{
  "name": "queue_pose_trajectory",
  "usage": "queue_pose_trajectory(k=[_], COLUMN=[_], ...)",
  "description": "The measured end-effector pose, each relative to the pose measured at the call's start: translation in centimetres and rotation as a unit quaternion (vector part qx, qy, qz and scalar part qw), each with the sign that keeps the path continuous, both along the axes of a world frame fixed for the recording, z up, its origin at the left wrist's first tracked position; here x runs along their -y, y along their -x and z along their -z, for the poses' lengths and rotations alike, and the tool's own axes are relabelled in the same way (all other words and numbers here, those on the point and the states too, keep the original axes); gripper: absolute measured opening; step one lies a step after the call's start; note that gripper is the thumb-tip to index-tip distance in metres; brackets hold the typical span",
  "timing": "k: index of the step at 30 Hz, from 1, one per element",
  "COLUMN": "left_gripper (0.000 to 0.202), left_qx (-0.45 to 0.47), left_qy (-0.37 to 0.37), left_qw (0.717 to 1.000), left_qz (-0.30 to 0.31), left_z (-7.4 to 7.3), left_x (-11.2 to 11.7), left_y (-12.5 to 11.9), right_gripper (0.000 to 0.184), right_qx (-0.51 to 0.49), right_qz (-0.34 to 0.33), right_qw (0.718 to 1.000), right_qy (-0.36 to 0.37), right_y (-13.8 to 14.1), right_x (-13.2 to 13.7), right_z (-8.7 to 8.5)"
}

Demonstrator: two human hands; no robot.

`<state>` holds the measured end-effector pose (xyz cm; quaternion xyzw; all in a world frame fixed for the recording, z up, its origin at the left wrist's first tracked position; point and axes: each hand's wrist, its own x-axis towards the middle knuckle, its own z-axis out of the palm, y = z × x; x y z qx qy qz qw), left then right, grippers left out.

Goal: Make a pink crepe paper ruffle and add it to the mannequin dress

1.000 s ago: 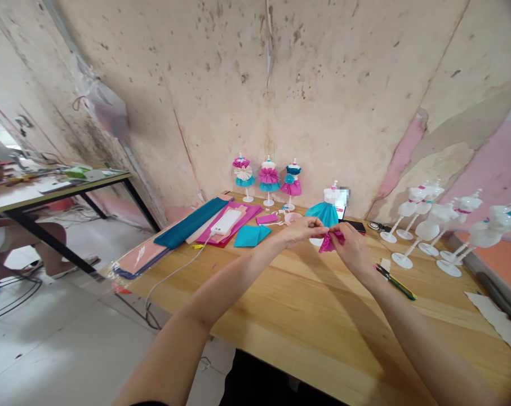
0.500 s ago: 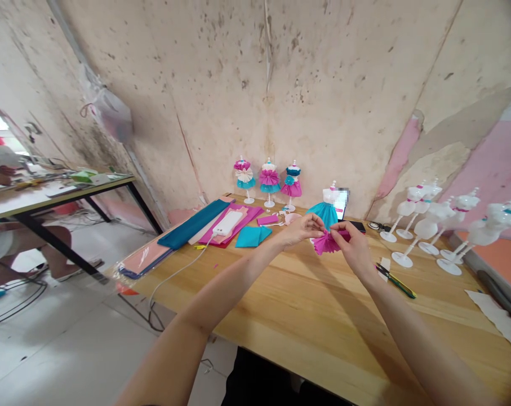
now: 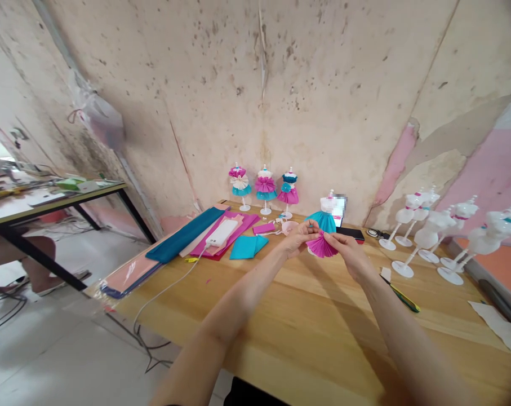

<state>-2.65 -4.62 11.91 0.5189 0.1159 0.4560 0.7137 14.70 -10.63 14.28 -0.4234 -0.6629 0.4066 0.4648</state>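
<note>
Between my two hands is a pleated magenta paper fan (image 3: 321,246), held just above the wooden table. My left hand (image 3: 301,237) pinches it at the upper left. My right hand (image 3: 347,251) pinches its right edge, thumb and fingers together. Right behind the fan stands a small white mannequin (image 3: 328,204) in a blue skirt (image 3: 323,220), its lower part hidden by the fan and hands. A phone (image 3: 338,211) with a lit screen leans behind that mannequin.
Three dressed mannequins (image 3: 264,183) line the wall. Several bare white ones (image 3: 424,225) stand at the right, near a green-and-black cutting tool (image 3: 401,293). Crepe paper sheets (image 3: 187,234), a white power bank (image 3: 222,232) with its cable and blue paper pieces (image 3: 247,247) lie leftward. A person sits at another table (image 3: 52,206).
The magenta paper now shows spread more evenly into a fan, its pleats facing down. Both hands still pinch it. The view has shifted slightly.
</note>
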Motion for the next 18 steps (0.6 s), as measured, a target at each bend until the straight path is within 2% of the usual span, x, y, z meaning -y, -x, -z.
queue_pose_trajectory(k=[5, 9, 14, 16, 18], left_gripper=[0.043, 0.037, 0.026, 0.025, 0.026], left_qx=[-0.014, -0.085, -0.211, -0.242, -0.266], left_qy=[-0.050, -0.147, -0.272, -0.304, -0.324], left_qw=[0.998, 0.983, 0.916, 0.890, 0.874], left_qz=[-0.026, -0.075, -0.207, -0.238, -0.247], left_z=[-0.3, -0.8, -2.2, -2.9, -3.6], left_x=[-2.0, -3.4, -3.7, -3.4, -3.0], left_y=[-0.1, 0.3, 1.2, 1.8, 2.4], right_gripper=[0.041, 0.040, 0.035, 0.033, 0.032], right_qx=[-0.021, -0.025, -0.001, 0.060, 0.165], right_qz=[-0.019, -0.016, 0.015, 0.045, 0.095], right_qw=[0.999, 0.999, 1.000, 0.996, 0.973], right_qy=[0.043, 0.038, -0.001, -0.047, -0.128], right_y=[0.1, 0.1, 0.2, 0.3, 0.5], right_x=[-2.1, -2.9, -4.0, -4.5, -4.8], right_z=[0.2, 0.0, -0.5, -0.7, -0.9])
